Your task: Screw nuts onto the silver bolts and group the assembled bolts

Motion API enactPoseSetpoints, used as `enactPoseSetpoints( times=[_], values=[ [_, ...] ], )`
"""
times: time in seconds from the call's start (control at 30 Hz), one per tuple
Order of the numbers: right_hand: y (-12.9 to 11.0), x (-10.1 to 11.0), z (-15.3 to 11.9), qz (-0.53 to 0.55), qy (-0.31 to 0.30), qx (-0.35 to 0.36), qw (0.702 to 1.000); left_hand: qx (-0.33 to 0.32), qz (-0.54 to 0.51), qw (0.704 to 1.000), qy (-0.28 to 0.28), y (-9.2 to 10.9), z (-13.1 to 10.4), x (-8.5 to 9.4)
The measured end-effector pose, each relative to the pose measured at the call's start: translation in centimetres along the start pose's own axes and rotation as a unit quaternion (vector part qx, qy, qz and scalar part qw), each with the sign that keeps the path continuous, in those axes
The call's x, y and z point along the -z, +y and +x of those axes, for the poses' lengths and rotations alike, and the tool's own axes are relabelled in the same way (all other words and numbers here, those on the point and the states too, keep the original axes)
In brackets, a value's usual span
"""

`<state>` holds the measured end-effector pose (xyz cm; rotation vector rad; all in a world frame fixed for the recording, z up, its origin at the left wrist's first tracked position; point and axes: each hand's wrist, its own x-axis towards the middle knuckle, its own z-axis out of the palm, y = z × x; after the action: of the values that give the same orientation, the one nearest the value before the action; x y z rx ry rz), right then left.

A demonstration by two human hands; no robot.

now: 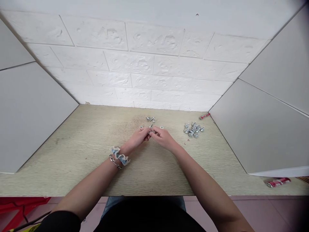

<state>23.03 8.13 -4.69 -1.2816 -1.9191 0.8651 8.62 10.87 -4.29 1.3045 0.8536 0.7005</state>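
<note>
My left hand [140,137] and my right hand [162,136] meet over the middle of the table [154,167], fingertips pinched together around a small silver bolt [152,131]. Both hands seem to grip it, one from each side. Just beyond the fingers another bolt [151,125] shows. A washer [162,127] lies by my right hand, and a small nut or washer [141,127] by my left. Further back are several loose screws [151,119]. To the right sits a pile of several bolts with washers [193,130].
A red battery-like cylinder [204,116] lies at the back right corner, another [278,182] at the front right. Grey panels flank the table left [36,112] and right [251,129]; a white brick-pattern wall [154,67] stands behind.
</note>
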Motion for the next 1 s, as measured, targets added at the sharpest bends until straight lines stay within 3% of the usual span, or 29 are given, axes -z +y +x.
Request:
enactPoseSetpoints(
  times=[0.13, 0.27, 0.33, 0.43, 0.53, 0.63, 1.0],
  values=[
    [0.3, 0.7, 0.1, 0.022, -0.019, 0.013, 0.999, 0.016, -0.044, 0.999, -0.008, 0.0, -0.2, 0.0],
    [1.1, 2.6, 0.2, -0.066, 0.068, -0.079, 0.992, 0.038, -0.045, 0.998, 0.013, -0.3, -0.3, 0.1],
    [1.6, 3.8, 0.0, -0.162, 0.087, -0.142, 0.973, 0.022, -0.054, 0.998, 0.034, -0.4, -0.2, 0.2],
    [2.3, 5.2, -0.2, -0.296, 0.054, -0.247, 0.921, 0.000, -0.074, 0.996, 0.046, -0.3, -0.2, 0.2],
    [2.7, 5.7, -0.3, -0.364, 0.049, -0.316, 0.875, -0.011, -0.067, 0.997, 0.046, -0.2, -0.2, 0.1],
    [2.9, 5.9, -0.2, -0.380, 0.068, -0.344, 0.856, -0.013, -0.046, 0.998, 0.040, -0.2, -0.2, 0.1],
    [3.5, 6.2, -0.1, -0.356, 0.105, -0.404, 0.836, -0.002, -0.010, 0.999, 0.038, -0.2, -0.3, 0.1]
  ],
)
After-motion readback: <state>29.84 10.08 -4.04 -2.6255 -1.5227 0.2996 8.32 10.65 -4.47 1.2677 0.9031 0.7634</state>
